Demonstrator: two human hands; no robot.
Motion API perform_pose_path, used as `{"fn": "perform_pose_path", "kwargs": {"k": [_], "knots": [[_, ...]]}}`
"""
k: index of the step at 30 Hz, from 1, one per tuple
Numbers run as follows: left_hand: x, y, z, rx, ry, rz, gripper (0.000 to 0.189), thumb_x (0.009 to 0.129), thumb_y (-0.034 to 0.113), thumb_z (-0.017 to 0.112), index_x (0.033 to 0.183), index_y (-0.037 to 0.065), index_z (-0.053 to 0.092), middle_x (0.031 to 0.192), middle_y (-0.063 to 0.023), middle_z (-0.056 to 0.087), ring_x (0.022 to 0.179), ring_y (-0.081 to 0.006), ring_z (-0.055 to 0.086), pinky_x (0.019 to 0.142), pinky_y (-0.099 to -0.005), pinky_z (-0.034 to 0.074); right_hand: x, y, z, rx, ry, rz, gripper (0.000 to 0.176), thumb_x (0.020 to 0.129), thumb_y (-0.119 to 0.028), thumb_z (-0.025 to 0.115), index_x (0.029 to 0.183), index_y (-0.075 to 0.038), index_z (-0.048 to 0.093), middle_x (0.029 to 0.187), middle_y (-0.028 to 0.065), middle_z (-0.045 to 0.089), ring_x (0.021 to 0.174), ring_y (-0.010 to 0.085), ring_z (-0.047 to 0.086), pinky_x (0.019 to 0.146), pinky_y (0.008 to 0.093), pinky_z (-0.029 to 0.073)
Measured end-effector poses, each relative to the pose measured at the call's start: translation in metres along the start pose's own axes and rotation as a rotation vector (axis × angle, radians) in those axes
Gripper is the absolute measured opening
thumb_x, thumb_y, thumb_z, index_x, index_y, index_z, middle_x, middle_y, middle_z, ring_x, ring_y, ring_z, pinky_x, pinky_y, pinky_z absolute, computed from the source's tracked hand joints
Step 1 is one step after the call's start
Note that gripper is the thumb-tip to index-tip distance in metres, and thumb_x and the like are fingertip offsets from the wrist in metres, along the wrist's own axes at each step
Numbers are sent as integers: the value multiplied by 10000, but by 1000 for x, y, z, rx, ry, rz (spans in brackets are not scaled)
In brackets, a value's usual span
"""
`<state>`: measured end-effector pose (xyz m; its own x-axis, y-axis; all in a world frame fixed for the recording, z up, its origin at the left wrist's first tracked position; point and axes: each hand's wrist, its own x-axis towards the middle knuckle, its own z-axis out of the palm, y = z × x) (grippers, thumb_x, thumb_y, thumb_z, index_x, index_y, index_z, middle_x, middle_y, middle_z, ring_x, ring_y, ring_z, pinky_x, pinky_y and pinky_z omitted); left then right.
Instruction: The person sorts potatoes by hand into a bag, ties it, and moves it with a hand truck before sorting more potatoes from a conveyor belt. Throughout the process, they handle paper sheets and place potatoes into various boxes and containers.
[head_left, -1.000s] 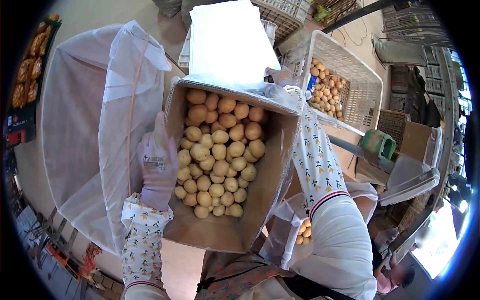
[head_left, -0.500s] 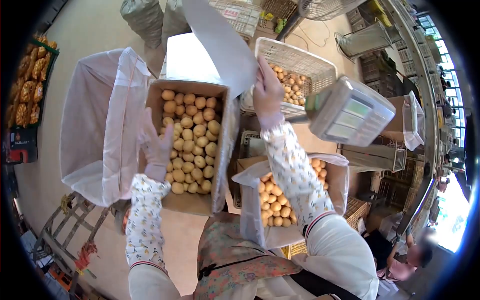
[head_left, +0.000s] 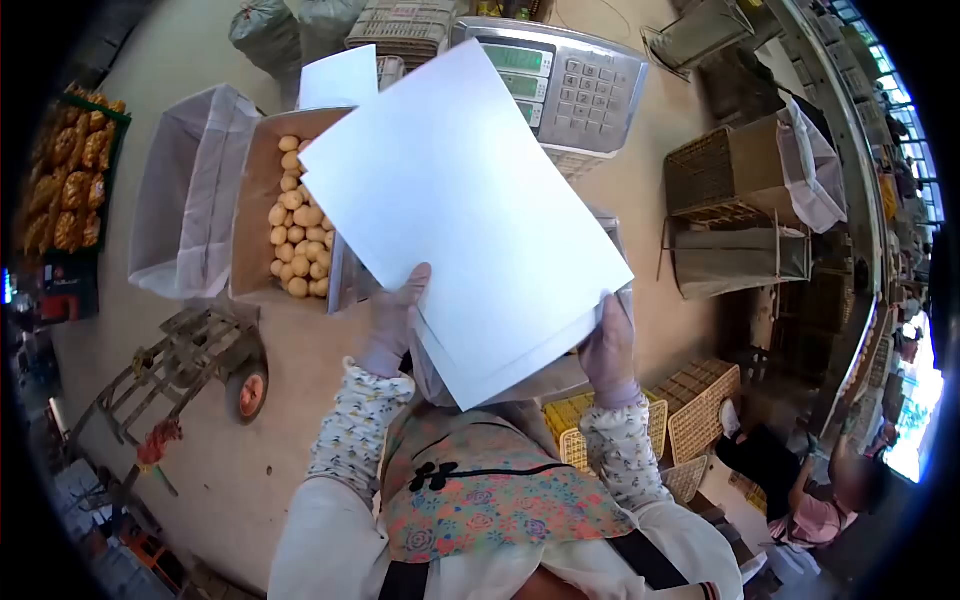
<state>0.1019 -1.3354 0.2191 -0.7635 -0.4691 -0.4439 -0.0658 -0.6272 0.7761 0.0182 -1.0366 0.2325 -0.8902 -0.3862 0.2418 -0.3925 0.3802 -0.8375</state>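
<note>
Two or more overlapping white sheets that look like paper are held in front of me, tilted. My left hand is closed on their left lower edge, thumb on top. At the lower right corner my right hand grips them, thumb on top and fingers underneath. Behind the sheets, to the left, is a cardboard box of round yellowish produce resembling small potatoes; the sheets cover part of it. The lined box below the sheets is mostly hidden.
A scale display with keypad stands beyond the sheets. A box with a white liner is at left, above a wheeled cart. Another white sheet lies behind the cardboard box. Wicker crates stand right; a person is lower right.
My right hand has brought the sheets from the far side to in front of me. My left hand has left the produce box and now holds them too. My view has shifted right.
</note>
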Motion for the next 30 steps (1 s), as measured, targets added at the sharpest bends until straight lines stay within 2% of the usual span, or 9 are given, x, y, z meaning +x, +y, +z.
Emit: {"fn": "perform_pose_path", "kwargs": {"k": [1,2,5,7,11,14,17,22,30], "knots": [[-8,-7,2,8,10,34,524,879,106,730,1315,-55,487,1205,-148,616,1039,-247,632,877,-342,550,-11,0,-6,-246,-99,-249,345,986,-129,565,1252,83,508,1188,166,605,1011,195,620,832,340,500],[-7,-18,-1,9,14,62,526,879,110,734,1316,-50,488,1202,-148,615,1031,-238,631,875,-339,548,-14,-5,-9,-143,-139,-202,367,996,-110,539,1317,60,487,1255,190,594,1096,206,622,883,357,508],[-27,-9,6,318,48,145,501,871,152,753,1282,-35,537,1168,-146,641,990,-212,642,864,-318,546,-28,-9,1,775,136,580,388,1002,-107,539,1358,35,477,1258,152,598,1059,177,632,865,318,522],[-43,10,-2,539,84,72,502,859,171,767,1267,-31,556,1147,-144,656,977,-205,646,862,-311,544,-32,4,-10,973,91,643,466,999,-174,565,1409,15,452,1081,28,658,849,57,626,715,198,524],[-54,25,-56,513,63,-40,534,836,190,787,1266,-31,561,1132,-149,663,979,-217,645,858,-315,544,-8,3,12,715,-261,745,411,957,-141,628,1326,23,550,850,-45,634,701,-1,556,568,149,451],[-48,48,-94,340,108,33,553,831,174,788,1282,-31,543,1176,-150,638,1006,-234,634,863,-320,543,7,-1,70,758,-240,586,421,942,-149,646,1317,14,550,915,-15,640,734,20,575,551,168,478],[-38,101,-127,405,172,183,491,891,133,707,1298,-64,515,1208,-135,615,1043,-235,613,900,-332,527,59,-65,116,847,-479,748,379,947,-207,646,1233,36,590,954,-12,633,779,47,582,625,186,475],[5,163,-210,251,404,219,413,972,217,635,1268,-56,540,1167,-104,623,992,-192,614,857,-321,537,212,-44,258,839,-126,483,233,950,-159,622,1096,15,676,929,17,676,735,74,585,605,205,471],[-37,153,-274,330,594,255,445,990,144,577,1361,-60,439,1288,-111,551,1129,-205,548,974,-336,458,388,66,431,834,275,823,169,951,-46,579,1112,-8,612,987,86,664,751,202,646,552,283,579]]}}
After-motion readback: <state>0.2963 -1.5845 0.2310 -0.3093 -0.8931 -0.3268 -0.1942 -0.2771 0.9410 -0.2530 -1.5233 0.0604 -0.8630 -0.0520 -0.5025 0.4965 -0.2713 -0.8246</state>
